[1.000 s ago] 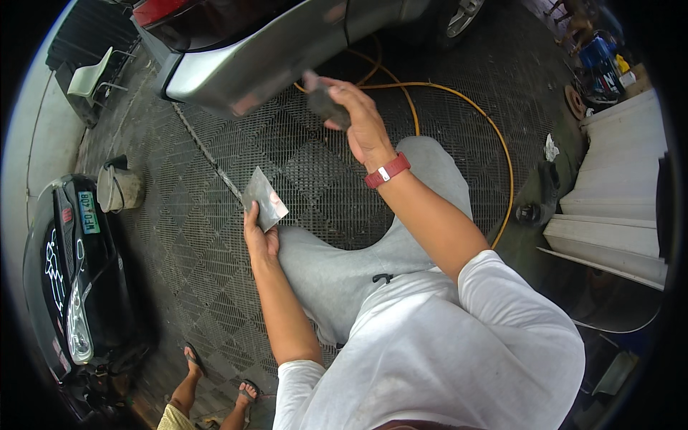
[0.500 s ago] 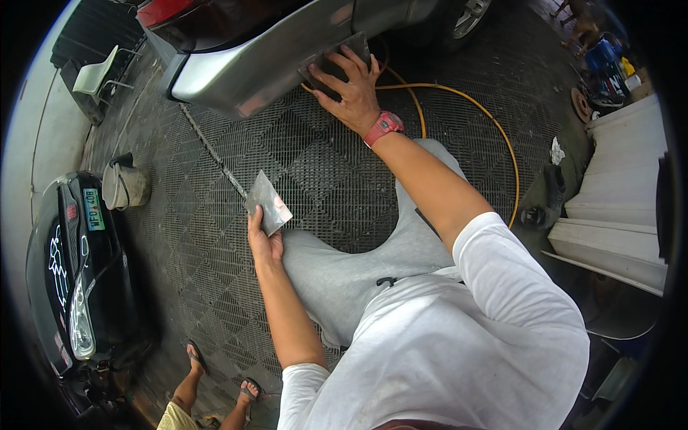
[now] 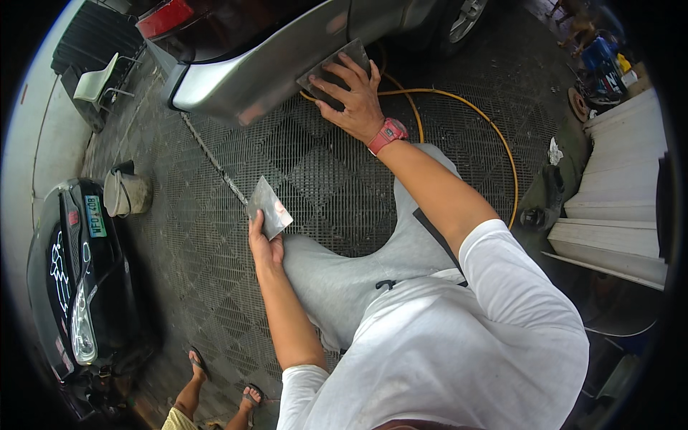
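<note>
My left hand [image 3: 266, 242] grips a thin, flat metal plate [image 3: 266, 204] by its near edge, thumb on top. A small pinkish smear shows at the plate's right corner. Farther forward, my right hand [image 3: 352, 100] holds a wider, dark grey flat spreader [image 3: 352, 54], its fingers splayed over the upper face. That spreader lies against or just in front of the silver lower body panel [image 3: 265, 68] of a vehicle; whether its edge touches cannot be made out. Dull pinkish patches mark the panel, one low near its rear corner.
An orange hose [image 3: 494, 129] curves over the black grid floor mat [image 3: 315, 172] to my right. A whitish bucket [image 3: 127, 192] and a black car front bumper [image 3: 72, 279] stand left. Another person's sandalled feet [image 3: 251, 395] are at lower left. White ridged panels [image 3: 616, 193] lean at right.
Both hands keep their plates in nearly the same places. The right hand and its spreader have shifted very slightly down in the picture.
</note>
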`<control>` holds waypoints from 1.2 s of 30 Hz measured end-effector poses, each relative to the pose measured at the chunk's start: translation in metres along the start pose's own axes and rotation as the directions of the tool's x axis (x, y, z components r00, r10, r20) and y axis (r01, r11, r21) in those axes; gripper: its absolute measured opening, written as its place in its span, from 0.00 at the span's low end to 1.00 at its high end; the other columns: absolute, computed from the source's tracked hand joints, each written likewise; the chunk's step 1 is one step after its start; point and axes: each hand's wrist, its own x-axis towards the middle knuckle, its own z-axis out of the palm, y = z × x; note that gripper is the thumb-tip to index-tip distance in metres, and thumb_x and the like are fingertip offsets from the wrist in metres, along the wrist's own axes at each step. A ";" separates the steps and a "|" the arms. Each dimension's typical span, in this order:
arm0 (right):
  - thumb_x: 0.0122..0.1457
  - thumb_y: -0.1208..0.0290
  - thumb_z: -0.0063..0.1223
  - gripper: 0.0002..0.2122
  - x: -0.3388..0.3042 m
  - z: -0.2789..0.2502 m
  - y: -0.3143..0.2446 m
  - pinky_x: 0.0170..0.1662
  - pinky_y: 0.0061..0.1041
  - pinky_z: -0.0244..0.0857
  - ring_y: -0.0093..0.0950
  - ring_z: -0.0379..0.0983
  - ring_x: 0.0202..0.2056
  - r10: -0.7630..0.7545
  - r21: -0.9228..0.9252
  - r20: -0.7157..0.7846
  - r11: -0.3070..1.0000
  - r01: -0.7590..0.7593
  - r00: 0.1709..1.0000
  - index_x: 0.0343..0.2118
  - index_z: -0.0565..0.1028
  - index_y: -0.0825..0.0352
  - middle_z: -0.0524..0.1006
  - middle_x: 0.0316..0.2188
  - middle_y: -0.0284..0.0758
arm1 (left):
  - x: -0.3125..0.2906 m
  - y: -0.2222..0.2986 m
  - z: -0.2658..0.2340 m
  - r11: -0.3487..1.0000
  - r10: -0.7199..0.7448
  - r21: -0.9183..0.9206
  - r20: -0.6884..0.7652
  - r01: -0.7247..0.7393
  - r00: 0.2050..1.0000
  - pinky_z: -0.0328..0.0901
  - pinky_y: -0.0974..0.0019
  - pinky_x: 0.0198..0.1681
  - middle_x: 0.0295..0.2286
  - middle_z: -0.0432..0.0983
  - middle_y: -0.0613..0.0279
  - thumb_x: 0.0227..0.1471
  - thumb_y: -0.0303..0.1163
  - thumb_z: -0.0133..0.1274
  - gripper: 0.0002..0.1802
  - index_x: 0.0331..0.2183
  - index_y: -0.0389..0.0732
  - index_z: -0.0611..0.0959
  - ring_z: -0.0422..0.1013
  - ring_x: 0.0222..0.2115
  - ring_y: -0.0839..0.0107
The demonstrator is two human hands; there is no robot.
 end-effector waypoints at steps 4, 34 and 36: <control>0.58 0.54 0.67 0.22 0.007 0.010 -0.003 0.72 0.70 0.30 0.37 0.53 0.74 0.018 0.072 -0.041 0.997 -0.015 0.999 0.57 0.83 0.42 0.71 0.64 0.27 | 0.004 -0.002 0.004 1.000 0.002 0.013 0.036 -0.003 0.999 0.78 0.59 0.54 0.52 0.78 0.53 0.66 0.32 0.58 0.26 0.60 0.33 0.73 0.78 0.51 0.62; 0.57 0.62 0.66 0.21 -0.037 -0.112 -0.135 0.69 0.67 0.43 0.32 0.64 0.69 -0.216 0.149 0.533 0.976 0.160 0.818 0.55 0.83 0.44 0.76 0.60 0.24 | -0.045 0.033 0.085 0.724 0.654 0.194 0.115 -0.662 0.748 0.71 0.60 0.58 0.53 0.75 0.56 0.70 0.36 0.54 0.24 0.62 0.37 0.71 0.73 0.54 0.65; 0.56 0.60 0.66 0.26 -0.033 -0.106 -0.136 0.68 0.65 0.45 0.33 0.67 0.66 -0.196 0.109 0.515 0.981 0.164 0.835 0.60 0.78 0.46 0.78 0.58 0.26 | -0.040 0.034 0.077 0.853 0.505 -0.103 -0.079 -0.511 0.859 0.72 0.58 0.59 0.53 0.76 0.55 0.70 0.33 0.53 0.23 0.62 0.38 0.72 0.74 0.55 0.62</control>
